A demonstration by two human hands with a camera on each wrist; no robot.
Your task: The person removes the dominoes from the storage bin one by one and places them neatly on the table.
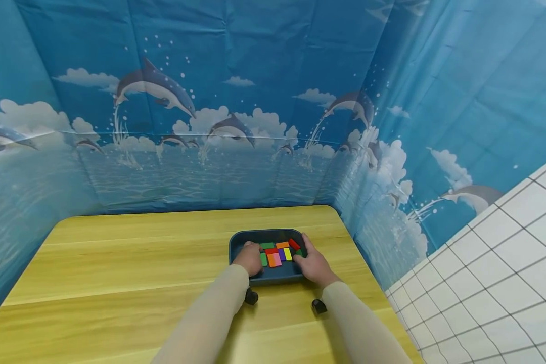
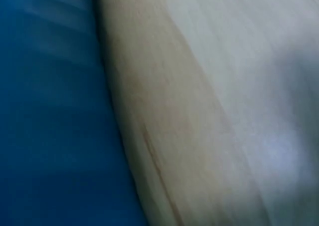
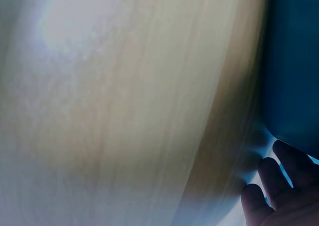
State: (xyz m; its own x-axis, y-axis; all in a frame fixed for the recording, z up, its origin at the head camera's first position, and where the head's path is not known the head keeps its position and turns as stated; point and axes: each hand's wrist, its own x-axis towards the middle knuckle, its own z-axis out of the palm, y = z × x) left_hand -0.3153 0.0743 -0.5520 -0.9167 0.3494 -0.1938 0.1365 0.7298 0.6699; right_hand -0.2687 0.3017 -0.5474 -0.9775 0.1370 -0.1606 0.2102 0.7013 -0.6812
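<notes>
A dark blue tray (image 1: 279, 277) with raised sides and rounded corners is on the wooden table in the head view. Several small flat blocks lie in it, among them a pink block (image 1: 277, 259), a yellow block (image 1: 287, 253) and a red block (image 1: 294, 243). At the tray's left side, my left hand (image 1: 249, 259) grips the rim, most of its fingers hidden. My right hand (image 1: 316, 264) holds the right side, thumb inside and fingers along the outside. In the right wrist view, dim fingertips of the right hand (image 3: 279, 186) show; no hand is visible in the left wrist view.
The yellow wood-grain table (image 1: 132, 263) reaches back to a blue curtain (image 1: 255, 65) printed with dolphins. White tiles (image 1: 491, 263) with dark lines are on the right. Small black devices (image 1: 251, 296) sit beneath the wrists. Both wrist views are blurred.
</notes>
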